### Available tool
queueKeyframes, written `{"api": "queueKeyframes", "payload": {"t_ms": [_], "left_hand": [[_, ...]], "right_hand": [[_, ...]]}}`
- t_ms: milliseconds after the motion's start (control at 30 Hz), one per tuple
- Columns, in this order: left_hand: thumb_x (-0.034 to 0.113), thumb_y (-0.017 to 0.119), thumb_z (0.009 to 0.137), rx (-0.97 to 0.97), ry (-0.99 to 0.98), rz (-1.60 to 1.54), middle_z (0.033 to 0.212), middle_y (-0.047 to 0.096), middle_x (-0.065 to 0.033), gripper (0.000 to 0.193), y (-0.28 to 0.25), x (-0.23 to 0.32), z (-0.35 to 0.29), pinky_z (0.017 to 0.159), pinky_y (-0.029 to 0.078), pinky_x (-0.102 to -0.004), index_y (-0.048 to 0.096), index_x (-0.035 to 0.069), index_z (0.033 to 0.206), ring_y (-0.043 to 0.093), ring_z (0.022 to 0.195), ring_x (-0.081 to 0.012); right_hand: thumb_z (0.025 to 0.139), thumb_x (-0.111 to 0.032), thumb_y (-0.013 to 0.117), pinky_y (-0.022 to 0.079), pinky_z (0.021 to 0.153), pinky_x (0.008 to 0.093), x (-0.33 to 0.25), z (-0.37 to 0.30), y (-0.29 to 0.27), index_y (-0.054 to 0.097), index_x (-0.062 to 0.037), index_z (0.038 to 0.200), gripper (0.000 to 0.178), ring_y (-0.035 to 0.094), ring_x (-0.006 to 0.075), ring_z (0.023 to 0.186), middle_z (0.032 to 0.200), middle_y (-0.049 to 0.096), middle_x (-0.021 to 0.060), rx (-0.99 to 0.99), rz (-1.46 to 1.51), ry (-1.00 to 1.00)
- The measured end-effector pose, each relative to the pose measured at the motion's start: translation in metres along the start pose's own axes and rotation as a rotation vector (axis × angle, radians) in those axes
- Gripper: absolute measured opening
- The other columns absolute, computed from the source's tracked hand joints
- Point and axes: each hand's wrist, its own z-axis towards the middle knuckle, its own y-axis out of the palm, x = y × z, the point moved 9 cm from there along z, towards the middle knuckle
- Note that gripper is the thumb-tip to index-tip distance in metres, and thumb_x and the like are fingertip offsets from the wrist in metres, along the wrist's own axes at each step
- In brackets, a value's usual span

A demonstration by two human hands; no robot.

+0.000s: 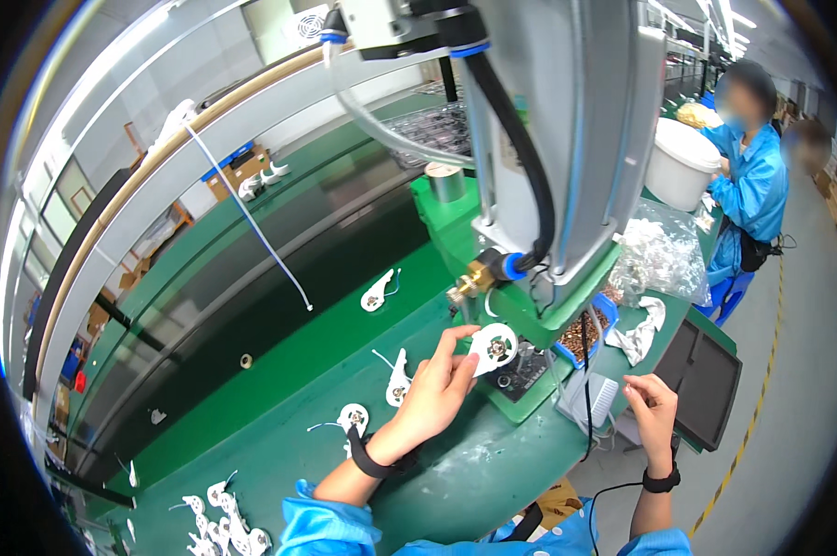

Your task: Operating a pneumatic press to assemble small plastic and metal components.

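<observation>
My left hand [437,394] is closed on a white plastic part [494,347] with a round, disc-like end and metal at its centre. It holds this part over the green base of a bench press [520,408], just below a brass fitting [471,282]. Lower right, my right hand [655,408] is raised beside the bench edge, thumb and fingertips pinched together. Whatever is between those fingertips is too small to make out. Near my left wrist lie two similar white parts with thin wires, one part [398,382] beside the hand and another part [353,417] partly behind the wristband.
A blue bin [607,310] of small copper-coloured pieces stands beside the press column [576,120]. Further right are a bag of white parts [659,250] and a white bucket [683,167]. A co-worker in blue [757,181] sits beyond. Several white parts [224,524] lie lower left.
</observation>
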Motion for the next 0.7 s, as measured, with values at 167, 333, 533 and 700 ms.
{"api": "queueKeyframes", "payload": {"t_ms": [167,333,533,700], "left_hand": [[0.011,0.046,0.086,0.143,0.151,0.149,0.062,0.056,-0.0176,0.025,0.022,0.008,0.016,0.049,0.039,-0.0384,0.038,0.000,0.108,0.055,0.054,-0.0324],[0.011,0.044,0.086,0.187,0.139,0.289,0.060,0.054,-0.0225,0.023,0.026,0.009,0.021,0.052,0.040,-0.0482,0.041,0.006,0.109,0.054,0.058,-0.0406],[0.011,0.044,0.085,0.162,0.091,0.372,0.063,0.055,-0.0239,0.020,0.022,0.011,0.025,0.057,0.040,-0.0505,0.042,0.002,0.102,0.053,0.062,-0.0427],[0.012,0.045,0.084,0.172,0.030,0.441,0.065,0.054,-0.0253,0.016,0.023,0.013,0.024,0.059,0.040,-0.0516,0.044,0.000,0.095,0.052,0.062,-0.0435]], "right_hand": [[0.072,0.001,0.061,0.036,0.054,0.0193,0.009,-0.002,-0.014,0.064,0.0020,0.086,0.014,0.047,0.0062,0.060,0.071,0.057,0.0035,0.039,0.021,-0.020],[0.072,0.002,0.061,0.036,0.055,0.0191,0.016,-0.001,-0.015,0.064,0.0021,0.086,0.014,0.047,0.0063,0.061,0.071,0.056,0.0036,0.046,0.034,0.000],[0.072,0.003,0.060,0.036,0.055,0.0191,0.015,-0.003,-0.010,0.063,0.0025,0.085,0.013,0.047,0.0066,0.062,0.071,0.056,0.0039,0.049,0.032,-0.017],[0.073,0.003,0.059,0.036,0.056,0.0186,0.017,-0.002,-0.012,0.062,0.0031,0.085,0.013,0.046,0.0062,0.062,0.072,0.055,0.0032,0.038,0.005,0.009]]}}
